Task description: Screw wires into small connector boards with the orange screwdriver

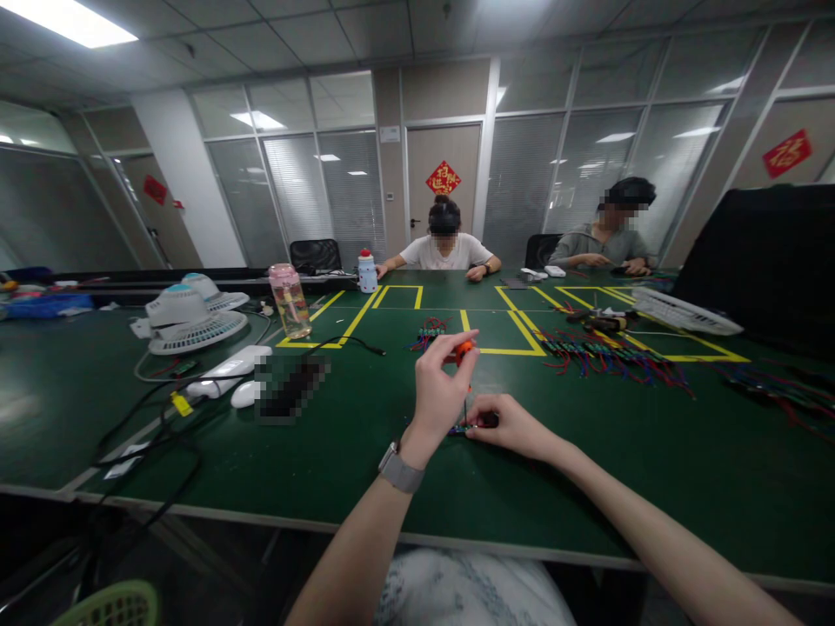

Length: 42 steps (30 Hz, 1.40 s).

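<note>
Over table (274, 474), hands (438, 391) — orange tool (464, 349), circuit board (460, 429), red sign (786, 154) — 福

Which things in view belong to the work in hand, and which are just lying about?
In the work:
- orange-handled tool, held in the left hand
- small circuit board, at the right hand
- wired boards, probably, as they look similar

Apparently just lying about:
- white fan
- pink-capped bottle
- white mouse
- keyboard
</note>
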Tool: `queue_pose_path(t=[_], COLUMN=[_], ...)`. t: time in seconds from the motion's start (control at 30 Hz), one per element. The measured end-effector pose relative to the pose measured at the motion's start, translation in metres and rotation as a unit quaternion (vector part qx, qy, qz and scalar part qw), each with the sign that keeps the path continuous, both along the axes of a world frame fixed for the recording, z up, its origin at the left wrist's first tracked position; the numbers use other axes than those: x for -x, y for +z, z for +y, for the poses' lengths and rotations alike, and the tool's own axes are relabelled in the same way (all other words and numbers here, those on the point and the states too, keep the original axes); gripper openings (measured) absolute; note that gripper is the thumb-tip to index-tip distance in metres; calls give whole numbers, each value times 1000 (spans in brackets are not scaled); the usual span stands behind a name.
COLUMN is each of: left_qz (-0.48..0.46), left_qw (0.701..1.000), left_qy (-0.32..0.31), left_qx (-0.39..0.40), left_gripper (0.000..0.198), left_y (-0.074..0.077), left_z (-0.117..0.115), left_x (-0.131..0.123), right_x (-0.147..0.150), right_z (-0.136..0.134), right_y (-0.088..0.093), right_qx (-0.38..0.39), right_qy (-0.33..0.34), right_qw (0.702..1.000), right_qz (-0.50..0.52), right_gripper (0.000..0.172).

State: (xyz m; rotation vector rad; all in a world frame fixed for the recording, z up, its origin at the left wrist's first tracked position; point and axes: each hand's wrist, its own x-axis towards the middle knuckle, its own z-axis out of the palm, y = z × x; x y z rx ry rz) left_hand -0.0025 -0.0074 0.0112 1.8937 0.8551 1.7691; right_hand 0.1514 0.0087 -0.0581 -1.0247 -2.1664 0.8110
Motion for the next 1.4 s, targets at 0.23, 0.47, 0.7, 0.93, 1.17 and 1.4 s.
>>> queue_pose_path(t=[0.23, 0.47, 0.7, 0.93, 1.17, 1.4], left_qz=[13, 14, -10, -24, -5, -28], left_qw=[1000, 998, 999, 999, 1000, 999], left_qy=[16, 52, -27, -24, 4, -11], left_qx=[-15, -14, 21, 22, 6, 44], left_gripper=[28, 17, 32, 22, 25, 29], left_y=[3, 3, 2, 5, 4, -2], left_z=[-4, -3, 2, 0, -1, 4], left_x=[-1, 0, 2, 1, 2, 1], right_x=[0, 1, 0, 0, 1, 1], right_z=[0, -2, -2, -2, -3, -4], right_y=[1, 3, 4, 3, 5, 7], right_qx=[-6, -15, -24, -20, -27, -29], right_qy=[0, 0, -2, 1, 2, 2], right_qw=[1000, 1000, 1000, 1000, 999, 999], right_qz=[-3, -10, -14, -16, -18, -20], right_gripper=[9, 8, 7, 8, 8, 8])
